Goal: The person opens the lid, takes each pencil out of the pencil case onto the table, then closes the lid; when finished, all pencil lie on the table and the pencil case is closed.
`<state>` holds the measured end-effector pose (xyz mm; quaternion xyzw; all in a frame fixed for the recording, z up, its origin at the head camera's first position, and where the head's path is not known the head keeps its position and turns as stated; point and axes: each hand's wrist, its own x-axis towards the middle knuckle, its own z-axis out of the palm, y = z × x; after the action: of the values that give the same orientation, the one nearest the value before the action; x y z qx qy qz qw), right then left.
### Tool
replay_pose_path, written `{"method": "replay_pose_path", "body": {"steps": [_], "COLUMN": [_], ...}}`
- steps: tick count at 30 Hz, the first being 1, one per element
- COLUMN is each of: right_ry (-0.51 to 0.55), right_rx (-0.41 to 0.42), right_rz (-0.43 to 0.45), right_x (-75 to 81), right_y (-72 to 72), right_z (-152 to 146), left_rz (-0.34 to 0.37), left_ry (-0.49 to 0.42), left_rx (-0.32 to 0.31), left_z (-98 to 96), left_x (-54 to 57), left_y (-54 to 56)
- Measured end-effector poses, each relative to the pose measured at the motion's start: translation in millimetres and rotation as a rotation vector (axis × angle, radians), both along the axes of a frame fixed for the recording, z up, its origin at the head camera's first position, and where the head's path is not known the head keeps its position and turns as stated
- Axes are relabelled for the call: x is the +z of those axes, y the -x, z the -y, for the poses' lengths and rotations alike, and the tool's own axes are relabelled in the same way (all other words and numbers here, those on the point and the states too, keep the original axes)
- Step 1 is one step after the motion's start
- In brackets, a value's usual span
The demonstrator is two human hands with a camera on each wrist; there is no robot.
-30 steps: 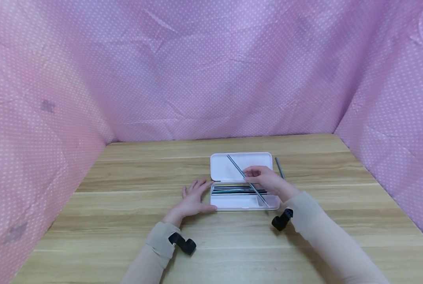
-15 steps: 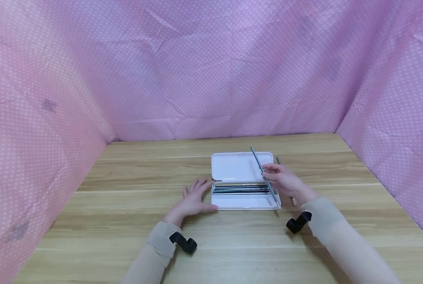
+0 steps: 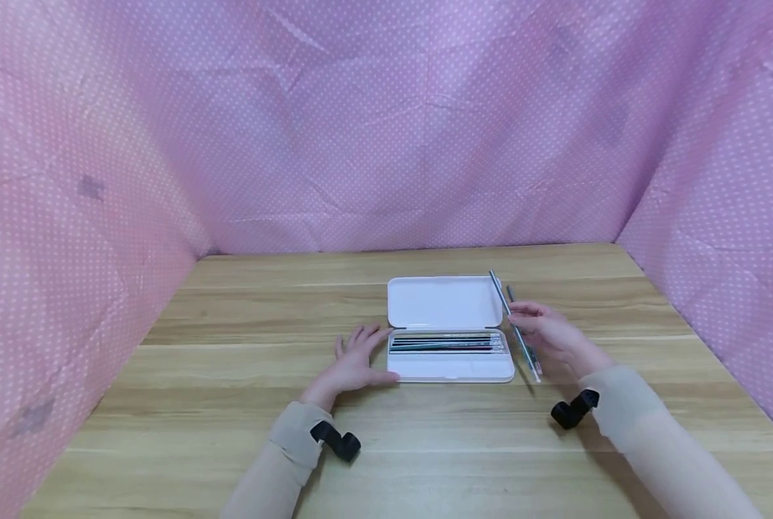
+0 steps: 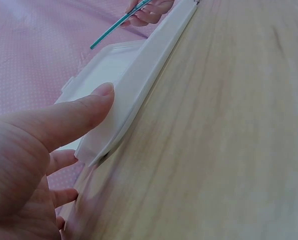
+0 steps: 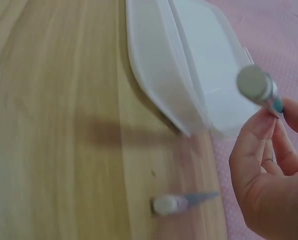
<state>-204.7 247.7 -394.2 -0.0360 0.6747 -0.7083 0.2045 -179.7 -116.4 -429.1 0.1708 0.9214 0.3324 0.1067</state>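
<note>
A white pencil case (image 3: 438, 369) lies on the table with its lid (image 3: 444, 301) flipped back. Several dark and green pencils (image 3: 441, 344) lie side by side along its rear part. My left hand (image 3: 354, 367) is at the case's left end, fingers spread and straight, thumb (image 4: 91, 107) against the case's side. Just right of the case, my right hand (image 3: 551, 335) pinches a green pencil (image 3: 522, 343) by thumb and fingertips, its eraser end (image 5: 254, 84) pointing toward me. Under it a second pencil (image 5: 174, 204) lies on the table, partly covered in the head view.
The wooden table (image 3: 243, 310) reaches back to a pink dotted cloth (image 3: 386, 144) that hangs behind and on both sides. Black wrist cameras sit on both sleeves, the left one (image 3: 336, 441) and the right one (image 3: 574, 409).
My right hand has carried the pencil rightward, from over the case to beside it, near the pencil on the table. The left hand has stayed at the case's left end.
</note>
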Motion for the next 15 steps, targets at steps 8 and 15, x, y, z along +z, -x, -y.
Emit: {"method": "replay_pose_path", "body": {"steps": [8, 15], "right_ry": [-0.027, -0.147], "right_rx": [-0.018, -0.051], "right_rz": [-0.032, 0.000], "right_x": [-0.7, 0.8], "right_y": [7.0, 15.0], "right_z": [-22.6, -33.9], "left_rz": [-0.005, 0.002], "left_ry": [-0.001, -0.004], "left_rx": [-0.008, -0.009], "left_z": [-0.2, 0.0], "left_x": [0.0, -0.1], "left_y": [1.5, 1.1]}}
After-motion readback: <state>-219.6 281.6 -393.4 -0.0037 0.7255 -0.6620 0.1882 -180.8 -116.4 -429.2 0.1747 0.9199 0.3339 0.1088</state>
